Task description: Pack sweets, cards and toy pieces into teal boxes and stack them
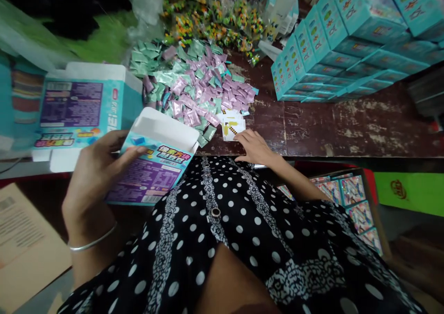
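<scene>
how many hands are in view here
2: the left hand holds a teal-and-purple box at lower left; the right hand, near the middle, rests its fingertips at the printed cards. Neither is hidden.

packets [194, 87] — on table [308, 124] | cards [233, 125] before packets | boxes [333, 50] — right of packets

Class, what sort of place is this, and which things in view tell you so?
Probably a small packing workshop: turquoise boxes stand stacked on a worn table, small green and purple packets lie heaped, and the left hand holds a printed box.
</scene>
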The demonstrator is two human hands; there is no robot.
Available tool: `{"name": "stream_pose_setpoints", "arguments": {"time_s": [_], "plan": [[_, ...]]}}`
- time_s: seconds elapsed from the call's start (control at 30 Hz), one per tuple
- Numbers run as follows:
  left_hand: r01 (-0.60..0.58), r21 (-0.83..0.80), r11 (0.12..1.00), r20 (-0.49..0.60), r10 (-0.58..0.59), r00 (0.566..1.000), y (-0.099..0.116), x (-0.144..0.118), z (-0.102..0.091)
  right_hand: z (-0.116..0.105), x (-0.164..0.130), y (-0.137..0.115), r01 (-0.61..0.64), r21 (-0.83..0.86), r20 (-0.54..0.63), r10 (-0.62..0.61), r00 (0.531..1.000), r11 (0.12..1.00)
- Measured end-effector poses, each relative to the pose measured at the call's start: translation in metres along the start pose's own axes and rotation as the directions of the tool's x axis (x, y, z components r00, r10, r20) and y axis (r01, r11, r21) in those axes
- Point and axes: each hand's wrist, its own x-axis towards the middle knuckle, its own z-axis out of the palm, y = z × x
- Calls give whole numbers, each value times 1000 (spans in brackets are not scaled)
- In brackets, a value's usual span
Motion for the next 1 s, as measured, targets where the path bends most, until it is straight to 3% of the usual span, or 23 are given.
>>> {"name": "stream_pose_setpoints", "arguments": {"time_s": [0.13, 0.4, 0.6, 0.73, 0.83, 0.9, 1.0], "plan": [[4, -3, 1000, -18, -4, 1000, 1, -3, 0, 10, -10, -2, 24, -41, -25, -25, 999, 999], [8, 73, 997, -43, -5, 999, -1, -13, -5, 28, -15, 5, 107, 32, -47, -105, 993, 994], [-7, 86, 996, -25, 9, 1000, -7, -15, -3, 40, -27, 8, 155, 112, -282, -118, 952, 981], [-9, 103, 995, -31, 12, 999, -6, -14, -4, 32, -28, 14, 70, 216, -372, 15, 928, 974], [0, 86, 996, -35, 3, 999, -1, -14, -5, 25, -22, 16, -61, 219, -326, 132, 936, 974], [19, 65, 998, -33, -17, 999, 1, -15, -6, 20, -17, 14, -89, 223, -196, 135, 971, 971], [55, 45, 997, -42, -53, 998, 2, -16, -6, -2, -13, 1, -117, 378, -82, 159, 984, 919]]}}
